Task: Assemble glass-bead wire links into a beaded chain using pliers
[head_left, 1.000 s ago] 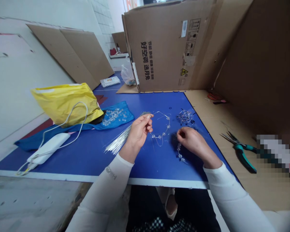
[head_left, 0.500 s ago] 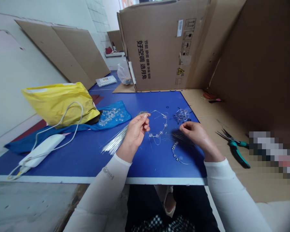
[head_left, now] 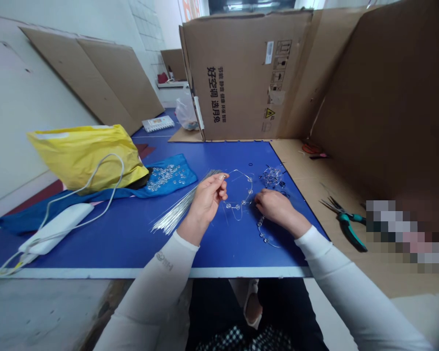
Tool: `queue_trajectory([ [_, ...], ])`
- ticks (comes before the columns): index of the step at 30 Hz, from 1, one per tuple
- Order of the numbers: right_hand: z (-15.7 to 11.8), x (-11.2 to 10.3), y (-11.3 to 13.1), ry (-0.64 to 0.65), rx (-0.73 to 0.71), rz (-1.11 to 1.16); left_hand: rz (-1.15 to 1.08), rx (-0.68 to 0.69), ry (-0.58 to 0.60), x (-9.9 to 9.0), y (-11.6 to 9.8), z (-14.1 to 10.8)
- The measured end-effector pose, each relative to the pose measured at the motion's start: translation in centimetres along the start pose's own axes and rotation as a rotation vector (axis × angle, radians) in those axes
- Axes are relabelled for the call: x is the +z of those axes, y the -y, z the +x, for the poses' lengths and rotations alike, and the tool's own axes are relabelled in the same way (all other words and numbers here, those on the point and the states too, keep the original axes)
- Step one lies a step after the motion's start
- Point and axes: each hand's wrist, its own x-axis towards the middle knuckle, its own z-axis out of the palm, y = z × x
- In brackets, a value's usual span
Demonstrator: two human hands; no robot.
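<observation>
My left hand (head_left: 207, 204) grips a long bundle of thin silver wires (head_left: 175, 212), which fans out towards the lower left on the blue work board (head_left: 95, 256). Just right of those fingertips lies a wire loop strung with clear beads (head_left: 239, 197). My right hand (head_left: 276, 207) rests curled over the board, its fingertips near that loop. A second beaded wire strand (head_left: 265, 236) runs out from under this hand, and its upper end is hidden. Beyond the hand sits a tangled cluster of wire and beads (head_left: 271, 177).
A blue cloth (head_left: 171, 176) holds loose clear beads beside a yellow plastic bag (head_left: 88, 158). A white power bank (head_left: 56, 229) with its cable lies at the left. Green-handled pliers (head_left: 346, 224) rest on cardboard at the right, and a large cardboard box (head_left: 234, 78) stands behind the board.
My right hand has moved left, closer to the beaded loop and away from the lower strand. My left hand stays in place with the wires, and the view has shifted slightly.
</observation>
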Motion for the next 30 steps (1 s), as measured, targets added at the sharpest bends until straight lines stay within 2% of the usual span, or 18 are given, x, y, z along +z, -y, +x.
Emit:
queue_trajectory([
  [16,3.0,0.8,-0.2,0.038,-0.130,-0.117,-0.013,-0.022,-0.013,-0.4,0.0,0.3],
  [23,2.9,0.0,-1.3,-0.001,-0.049,-0.055,-0.017,-0.019,-0.021,-0.5,-0.1,0.3],
  [30,2.6,-0.6,-3.5,-0.005,0.032,0.045,-0.020,-0.014,-0.013,-0.8,0.1,0.5],
])
